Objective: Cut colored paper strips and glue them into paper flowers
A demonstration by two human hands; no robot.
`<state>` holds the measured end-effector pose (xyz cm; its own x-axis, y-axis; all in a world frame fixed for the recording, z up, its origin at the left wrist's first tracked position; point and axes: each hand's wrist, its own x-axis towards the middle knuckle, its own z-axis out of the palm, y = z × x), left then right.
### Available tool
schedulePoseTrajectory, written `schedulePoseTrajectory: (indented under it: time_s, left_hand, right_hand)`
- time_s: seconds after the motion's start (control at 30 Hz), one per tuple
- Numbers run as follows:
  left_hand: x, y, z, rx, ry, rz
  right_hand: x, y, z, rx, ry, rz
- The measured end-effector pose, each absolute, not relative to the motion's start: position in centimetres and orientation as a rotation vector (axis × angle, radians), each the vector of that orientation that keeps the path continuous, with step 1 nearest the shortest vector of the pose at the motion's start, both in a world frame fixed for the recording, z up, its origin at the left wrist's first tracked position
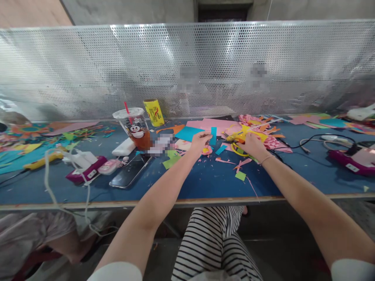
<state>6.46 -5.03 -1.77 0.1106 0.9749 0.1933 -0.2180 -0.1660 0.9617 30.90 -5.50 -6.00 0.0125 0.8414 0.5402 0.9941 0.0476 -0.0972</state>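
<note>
My left hand [201, 141] pinches a small strip of blue paper [213, 135], held upright over the table. To its right, my right hand [253, 146] has its fingers curled at a pair of yellow-handled scissors [236, 151]; one loop of the handle shows below the fingers, and the blades are hard to make out. Beside that hand lie a yellow paper piece [245, 132] and pink paper flowers [249, 119]. Another blue strip [220, 150] rests on the table between my hands. Behind my left hand is a larger blue sheet [187, 133].
A drink cup [137, 130] with a red straw stands left, near a phone [130, 171], a white power bank [124, 147] and a purple power strip [86, 169]. A yellow box [154, 112] is by the perforated metal screen [102, 70]. Another purple strip [351, 162] lies right.
</note>
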Motion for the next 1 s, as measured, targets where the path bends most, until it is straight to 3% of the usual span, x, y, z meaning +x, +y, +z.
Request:
schedulePoseTrajectory:
  time_s: [0.17,0.4,1.0]
  left_hand:
    - [6.9,-5.6,-1.6,1.184,0.803,1.261]
    - [7.6,-6.5,-1.4,1.172,0.765,1.17]
    - [7.9,-6.2,-2.2,1.292,0.768,1.131]
  right_hand:
    - [29.5,-6.6,-4.4,-1.701,-1.928,-0.625]
    - [25.5,-7.9,-3.6,-0.94,-2.199,-0.383]
    - [24.4,-7.7,-3.5,-0.909,-1.935,0.116]
